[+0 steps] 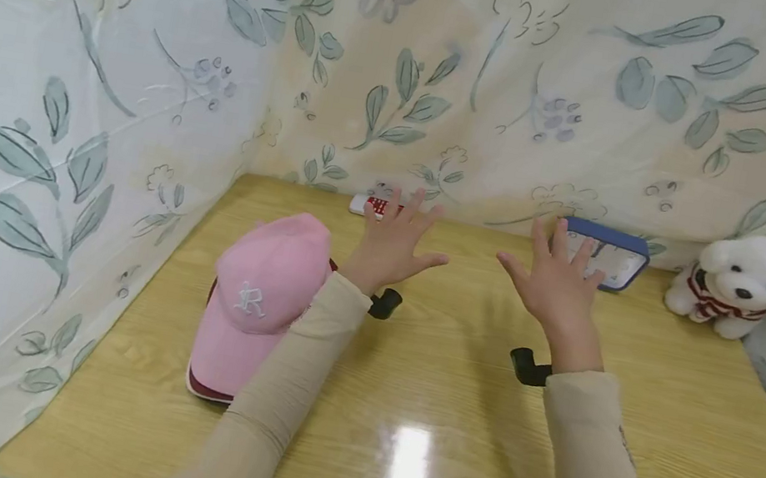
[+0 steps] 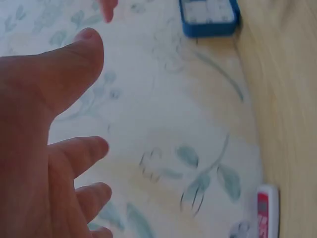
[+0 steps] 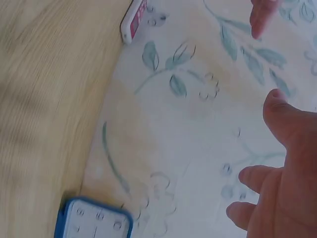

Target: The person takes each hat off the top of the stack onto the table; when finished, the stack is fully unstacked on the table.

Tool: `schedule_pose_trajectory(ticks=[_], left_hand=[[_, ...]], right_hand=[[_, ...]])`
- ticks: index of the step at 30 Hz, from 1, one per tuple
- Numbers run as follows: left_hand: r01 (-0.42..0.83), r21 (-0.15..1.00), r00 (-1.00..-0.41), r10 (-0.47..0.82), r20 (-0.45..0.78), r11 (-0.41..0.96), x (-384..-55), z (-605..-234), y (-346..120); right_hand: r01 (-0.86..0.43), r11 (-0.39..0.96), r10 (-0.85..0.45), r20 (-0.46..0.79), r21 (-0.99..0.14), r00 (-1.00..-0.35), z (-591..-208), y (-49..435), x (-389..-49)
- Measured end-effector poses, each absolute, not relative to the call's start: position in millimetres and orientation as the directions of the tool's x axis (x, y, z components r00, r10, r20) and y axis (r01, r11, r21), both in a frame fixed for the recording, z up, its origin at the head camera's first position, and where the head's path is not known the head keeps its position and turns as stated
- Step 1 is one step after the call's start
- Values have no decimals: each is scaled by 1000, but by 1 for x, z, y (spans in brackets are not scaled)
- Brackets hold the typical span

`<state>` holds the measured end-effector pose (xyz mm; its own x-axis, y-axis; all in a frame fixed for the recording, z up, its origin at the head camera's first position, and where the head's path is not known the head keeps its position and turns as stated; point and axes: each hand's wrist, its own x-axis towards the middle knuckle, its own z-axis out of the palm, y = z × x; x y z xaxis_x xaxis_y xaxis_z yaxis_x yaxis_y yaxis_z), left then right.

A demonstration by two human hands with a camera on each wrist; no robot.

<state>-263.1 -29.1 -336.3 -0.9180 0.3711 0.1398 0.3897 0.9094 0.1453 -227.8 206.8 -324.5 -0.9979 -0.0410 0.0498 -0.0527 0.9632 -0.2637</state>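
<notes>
Both hands are raised over the table with fingers spread, and neither holds anything. In the head view my left hand overlaps part of a white remote control with a red button face at the table's back edge. A pink baseball cap with a white letter lies beside the left forearm, its dark red underside showing at the brim. My right hand partly covers a blue-framed clock standing at the back. The left wrist view shows the left thumb and fingers apart; the right wrist view shows the right thumb likewise.
A white plush dog in a striped red sweater sits at the back right. The wooden table meets a floral cloth hung behind it and at the sides. Black camera mounts show at both wrists.
</notes>
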Motion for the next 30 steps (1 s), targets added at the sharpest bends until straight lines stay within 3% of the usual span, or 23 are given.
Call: schedule_pose_trajectory(ticks=[5,10,15,23,30], left_hand=[[350,135,-934,336,120,927,-256,-322,-73],[331,273,-943,309,120,903,-238,-309,-134],[340,349,-937,283,203,873,-210,-311,-197],[201,484,-978,146,150,852,-157,-337,-266],[76,616,-990,-14,140,784,-122,-387,-286]], right_hand=[[-99,958,-80,78,-271,-994,-323,176,-236],[-154,936,-116,138,-316,-984,-326,133,-240],[-247,887,-176,208,-391,-962,-335,90,-239],[-306,745,-213,225,-592,-951,-366,30,-231],[-261,553,-195,181,-791,-964,-382,-1,-225]])
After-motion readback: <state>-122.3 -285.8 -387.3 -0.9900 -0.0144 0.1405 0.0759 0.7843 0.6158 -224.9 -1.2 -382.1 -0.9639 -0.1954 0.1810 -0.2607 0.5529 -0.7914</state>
